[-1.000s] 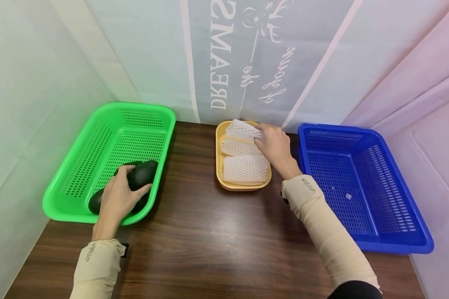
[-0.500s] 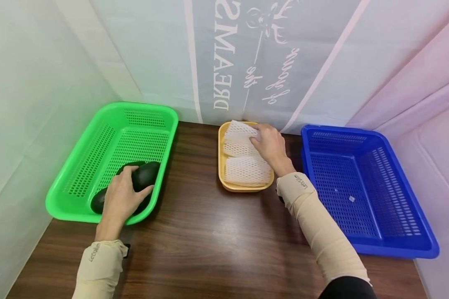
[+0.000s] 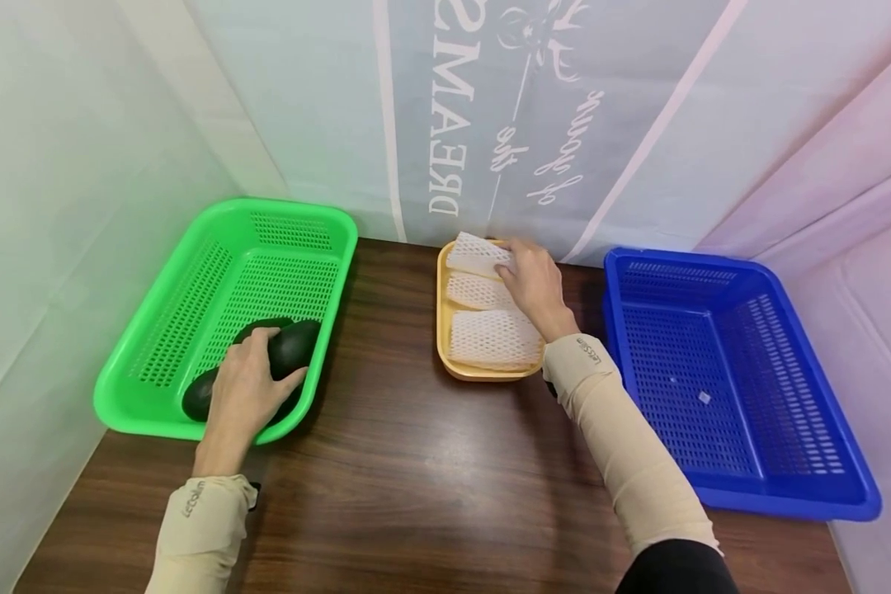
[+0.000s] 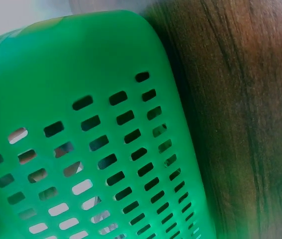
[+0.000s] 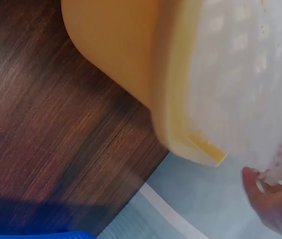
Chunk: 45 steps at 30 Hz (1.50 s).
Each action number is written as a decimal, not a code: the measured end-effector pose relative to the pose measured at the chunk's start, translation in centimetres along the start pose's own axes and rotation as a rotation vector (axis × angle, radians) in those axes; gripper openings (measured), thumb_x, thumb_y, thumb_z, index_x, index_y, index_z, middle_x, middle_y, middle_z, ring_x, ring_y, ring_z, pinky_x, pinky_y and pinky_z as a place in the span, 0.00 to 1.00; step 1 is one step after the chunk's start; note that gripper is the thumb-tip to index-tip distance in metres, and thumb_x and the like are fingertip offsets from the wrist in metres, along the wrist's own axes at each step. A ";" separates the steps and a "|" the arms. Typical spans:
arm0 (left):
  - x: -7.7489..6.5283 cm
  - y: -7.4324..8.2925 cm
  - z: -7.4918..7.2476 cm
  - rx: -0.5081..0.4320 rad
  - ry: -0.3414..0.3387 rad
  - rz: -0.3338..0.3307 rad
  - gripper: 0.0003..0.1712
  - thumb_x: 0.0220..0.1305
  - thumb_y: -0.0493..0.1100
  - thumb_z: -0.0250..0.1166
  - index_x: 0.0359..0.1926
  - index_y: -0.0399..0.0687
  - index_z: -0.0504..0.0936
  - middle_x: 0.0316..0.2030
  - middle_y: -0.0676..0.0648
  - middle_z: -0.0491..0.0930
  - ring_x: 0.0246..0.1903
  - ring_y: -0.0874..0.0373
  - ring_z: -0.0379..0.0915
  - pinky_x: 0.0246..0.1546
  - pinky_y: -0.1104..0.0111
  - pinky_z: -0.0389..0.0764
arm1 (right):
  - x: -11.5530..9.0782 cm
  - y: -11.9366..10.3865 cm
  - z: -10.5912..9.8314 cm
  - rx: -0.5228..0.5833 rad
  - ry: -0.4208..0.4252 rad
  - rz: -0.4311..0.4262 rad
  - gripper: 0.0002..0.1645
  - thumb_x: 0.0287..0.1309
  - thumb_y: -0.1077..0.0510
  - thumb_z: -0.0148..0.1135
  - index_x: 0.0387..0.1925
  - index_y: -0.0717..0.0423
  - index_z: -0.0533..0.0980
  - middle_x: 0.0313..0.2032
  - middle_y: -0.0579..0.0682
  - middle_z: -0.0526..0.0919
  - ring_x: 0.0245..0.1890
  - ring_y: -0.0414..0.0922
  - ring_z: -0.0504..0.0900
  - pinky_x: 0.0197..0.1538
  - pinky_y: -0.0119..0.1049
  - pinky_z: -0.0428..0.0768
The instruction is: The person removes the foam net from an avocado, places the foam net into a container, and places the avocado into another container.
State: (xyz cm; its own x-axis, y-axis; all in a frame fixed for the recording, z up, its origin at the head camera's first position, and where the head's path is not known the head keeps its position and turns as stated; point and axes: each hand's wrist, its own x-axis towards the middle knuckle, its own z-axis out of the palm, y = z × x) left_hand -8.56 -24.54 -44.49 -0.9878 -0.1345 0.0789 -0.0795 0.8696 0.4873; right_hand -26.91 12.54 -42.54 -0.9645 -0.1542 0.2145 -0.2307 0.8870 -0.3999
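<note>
In the head view my left hand (image 3: 243, 386) reaches into the green basket (image 3: 144, 363), its thumb and fingers curled round a smooth, dark, egg-shaped fruit (image 3: 294, 348). More such dark fruits lie beside and under it, partly covered by the hand. My right hand (image 3: 536, 287) is over the far side of a yellow tray (image 3: 443, 330), pinching the edge of a white foam net sleeve (image 3: 477, 254). In the right wrist view, fingertips (image 5: 250, 177) grip that mesh at its end. The left wrist view shows only the basket's slotted wall (image 4: 96, 59); the hand is out of sight there.
Two other foam net sleeves (image 3: 493, 338) lie flat in the yellow tray. A blue basket (image 3: 728, 495) stands at the right, a small white scrap (image 3: 704, 398) on its floor. The brown wooden table (image 3: 386, 495) meets a printed curtain (image 3: 341, 99) at the back.
The right hand has drawn back slightly, and the far foam net sleeve has shifted away from the one beside it. The left hand stays at the dark fruit. The head view has shifted slightly.
</note>
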 end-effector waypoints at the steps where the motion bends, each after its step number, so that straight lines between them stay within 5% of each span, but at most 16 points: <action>1: 0.0 0.0 0.0 -0.001 0.000 0.001 0.39 0.58 0.46 0.74 0.65 0.37 0.68 0.54 0.27 0.74 0.51 0.30 0.70 0.37 0.40 0.73 | 0.0 0.1 0.1 -0.011 -0.014 0.000 0.23 0.59 0.55 0.69 0.56 0.54 0.79 0.56 0.58 0.82 0.55 0.61 0.80 0.53 0.56 0.79; 11: -0.1 0.1 0.1 0.025 -0.013 0.031 0.34 0.59 0.45 0.72 0.62 0.36 0.70 0.57 0.29 0.74 0.56 0.30 0.67 0.45 0.37 0.72 | -0.4 1.4 0.4 -0.088 -0.221 0.063 0.44 0.59 0.42 0.67 0.70 0.57 0.64 0.64 0.67 0.69 0.63 0.66 0.69 0.61 0.63 0.71; 17: -0.2 0.0 0.5 0.046 0.010 0.103 0.27 0.60 0.43 0.71 0.57 0.36 0.74 0.58 0.29 0.73 0.56 0.30 0.67 0.51 0.38 0.72 | -0.5 1.8 0.5 -0.065 -0.205 0.058 0.53 0.59 0.40 0.67 0.74 0.59 0.53 0.69 0.66 0.60 0.68 0.66 0.62 0.67 0.63 0.66; 39: 0.5 -0.1 -0.1 0.031 -0.013 0.068 0.31 0.64 0.46 0.69 0.64 0.40 0.71 0.61 0.30 0.72 0.58 0.31 0.66 0.53 0.36 0.69 | -0.9 2.5 -1.3 -0.060 -0.233 0.065 0.50 0.60 0.40 0.66 0.75 0.55 0.56 0.71 0.64 0.58 0.71 0.64 0.58 0.69 0.64 0.62; 45: 1.3 1.2 -1.0 0.033 -0.021 0.102 0.31 0.67 0.48 0.66 0.65 0.39 0.70 0.61 0.29 0.71 0.59 0.30 0.65 0.54 0.36 0.68 | -0.9 2.8 -2.0 -0.086 -0.242 0.054 0.50 0.62 0.39 0.63 0.74 0.60 0.55 0.72 0.65 0.56 0.71 0.66 0.57 0.69 0.64 0.62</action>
State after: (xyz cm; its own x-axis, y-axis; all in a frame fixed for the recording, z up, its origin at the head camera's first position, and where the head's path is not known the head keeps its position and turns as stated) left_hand -9.82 -24.12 -42.89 -0.9936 -0.0343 0.1080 0.0179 0.8935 0.4487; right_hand -26.46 16.05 -42.04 -0.9801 -0.1963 -0.0282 -0.1767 0.9290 -0.3253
